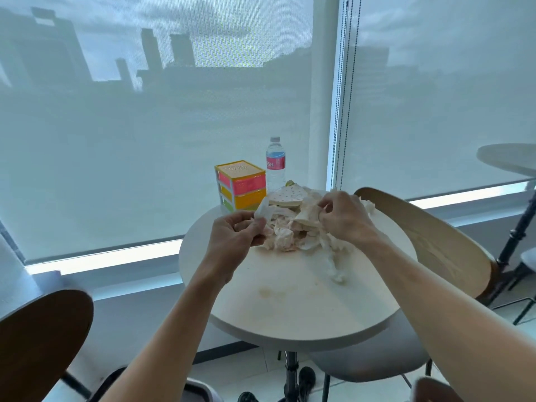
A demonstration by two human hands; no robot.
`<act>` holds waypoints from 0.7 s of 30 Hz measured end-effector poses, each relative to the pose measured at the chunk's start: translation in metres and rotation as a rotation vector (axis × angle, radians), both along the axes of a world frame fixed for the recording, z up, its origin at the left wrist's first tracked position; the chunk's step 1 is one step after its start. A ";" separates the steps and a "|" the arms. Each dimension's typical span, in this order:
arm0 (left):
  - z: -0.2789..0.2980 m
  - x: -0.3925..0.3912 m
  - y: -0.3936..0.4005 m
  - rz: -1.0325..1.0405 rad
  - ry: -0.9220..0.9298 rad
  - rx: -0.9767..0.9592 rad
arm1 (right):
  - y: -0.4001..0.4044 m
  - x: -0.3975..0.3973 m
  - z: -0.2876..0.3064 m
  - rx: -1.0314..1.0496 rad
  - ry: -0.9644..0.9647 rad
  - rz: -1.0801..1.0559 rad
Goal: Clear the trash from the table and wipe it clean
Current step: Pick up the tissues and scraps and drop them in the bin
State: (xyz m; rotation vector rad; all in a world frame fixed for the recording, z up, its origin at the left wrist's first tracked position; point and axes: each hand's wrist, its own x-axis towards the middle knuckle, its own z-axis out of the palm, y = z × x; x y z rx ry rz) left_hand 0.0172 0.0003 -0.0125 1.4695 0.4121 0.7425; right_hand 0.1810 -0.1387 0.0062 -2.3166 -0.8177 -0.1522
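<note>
I counted one round table (304, 311), one heap of crumpled tissues (301, 227) at its far side, one water bottle (275, 163) and one drawer box (242, 187). My left hand (232, 239) pinched a tissue scrap; my right hand (345, 216) gripped the heap.

Left hand (235, 232), right hand (345, 217) bare; no rings, watch; forearms uncovered, sleeves out of view

Water bottle (275, 163), colourful drawer box (241, 188), wooden chairs (429, 242), window blinds (145, 140)
</note>
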 end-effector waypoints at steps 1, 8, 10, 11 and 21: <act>0.001 0.001 -0.002 0.003 0.006 0.009 | 0.000 0.000 0.004 0.066 0.006 0.001; 0.003 0.012 -0.024 0.009 0.028 0.101 | -0.027 -0.009 0.039 0.430 0.215 0.150; 0.004 0.017 -0.036 0.002 0.030 0.100 | -0.042 -0.011 0.044 0.472 0.266 0.176; 0.005 0.019 -0.043 -0.004 0.031 0.103 | -0.050 -0.012 0.044 0.483 0.279 0.182; 0.004 0.031 -0.128 -0.054 0.065 0.192 | -0.155 -0.019 0.023 0.518 0.397 0.201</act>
